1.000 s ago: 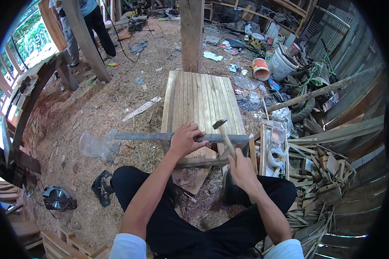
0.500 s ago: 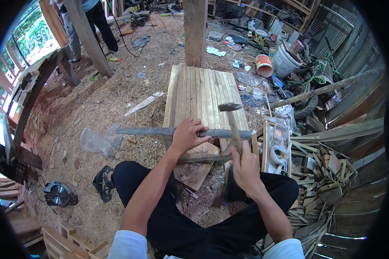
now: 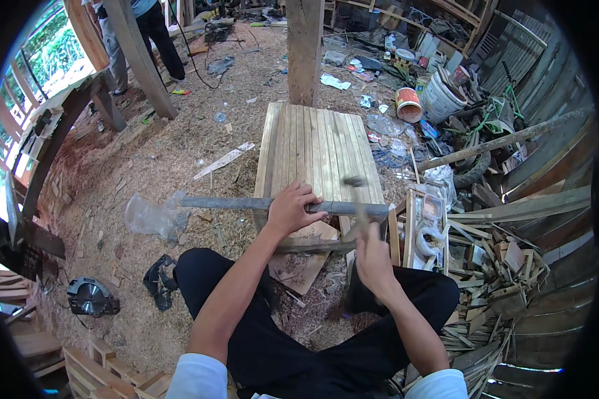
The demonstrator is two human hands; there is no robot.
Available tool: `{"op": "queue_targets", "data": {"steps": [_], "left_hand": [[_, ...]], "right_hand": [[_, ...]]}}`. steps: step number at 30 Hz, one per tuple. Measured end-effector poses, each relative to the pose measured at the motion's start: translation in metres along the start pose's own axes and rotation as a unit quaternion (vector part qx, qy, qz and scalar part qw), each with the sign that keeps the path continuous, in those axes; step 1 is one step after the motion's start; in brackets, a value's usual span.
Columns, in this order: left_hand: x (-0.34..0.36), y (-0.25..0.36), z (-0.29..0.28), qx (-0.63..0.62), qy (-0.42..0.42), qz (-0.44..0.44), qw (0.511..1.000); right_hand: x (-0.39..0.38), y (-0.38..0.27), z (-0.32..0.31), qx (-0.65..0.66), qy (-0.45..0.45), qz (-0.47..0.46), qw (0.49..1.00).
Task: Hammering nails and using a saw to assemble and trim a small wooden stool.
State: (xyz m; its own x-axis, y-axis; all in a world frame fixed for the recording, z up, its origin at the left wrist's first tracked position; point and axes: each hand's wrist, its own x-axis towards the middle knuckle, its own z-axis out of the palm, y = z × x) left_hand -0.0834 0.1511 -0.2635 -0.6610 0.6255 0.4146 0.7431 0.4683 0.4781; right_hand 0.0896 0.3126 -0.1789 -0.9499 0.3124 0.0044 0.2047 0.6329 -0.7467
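Observation:
A long grey wooden batten (image 3: 227,202) lies crosswise at the near end of a slatted panel of pale wooden strips (image 3: 319,149). My left hand (image 3: 295,207) is closed over the batten, its fingers on top and thumb toward me. My right hand (image 3: 373,256) grips the wooden handle of a hammer, whose head (image 3: 355,181) is blurred by motion above the batten's right part. Beneath, a darker wooden bar (image 3: 313,245) runs parallel, and a flat board (image 3: 296,276) rests on the ground between my legs.
A circular saw (image 3: 93,297) lies on the sawdust floor at left. At right are scrap wood (image 3: 492,272), a long narrow box (image 3: 422,219), buckets (image 3: 439,93) and a long pole (image 3: 496,143). A post (image 3: 305,60) rises behind the panel. Another person (image 3: 153,43) stands at back left.
The hammer and my right hand have shifted upward and back down slightly, with the hammer head now blurred. My left hand stays on the batten. The view has shifted a little.

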Motion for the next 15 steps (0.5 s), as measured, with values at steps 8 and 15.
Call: {"op": "queue_targets", "data": {"steps": [8,15], "left_hand": [[0.0002,0.0002,-0.0012,0.008,0.010,0.010,1.000],[0.0002,0.0006,-0.0004,0.003,0.017,0.016,1.000]], "right_hand": [[-0.0045,0.0027,-0.0068,0.086,0.072,-0.079,0.991],[0.0003,0.0013,-0.0017,-0.078,-0.060,-0.007,0.995]]}}
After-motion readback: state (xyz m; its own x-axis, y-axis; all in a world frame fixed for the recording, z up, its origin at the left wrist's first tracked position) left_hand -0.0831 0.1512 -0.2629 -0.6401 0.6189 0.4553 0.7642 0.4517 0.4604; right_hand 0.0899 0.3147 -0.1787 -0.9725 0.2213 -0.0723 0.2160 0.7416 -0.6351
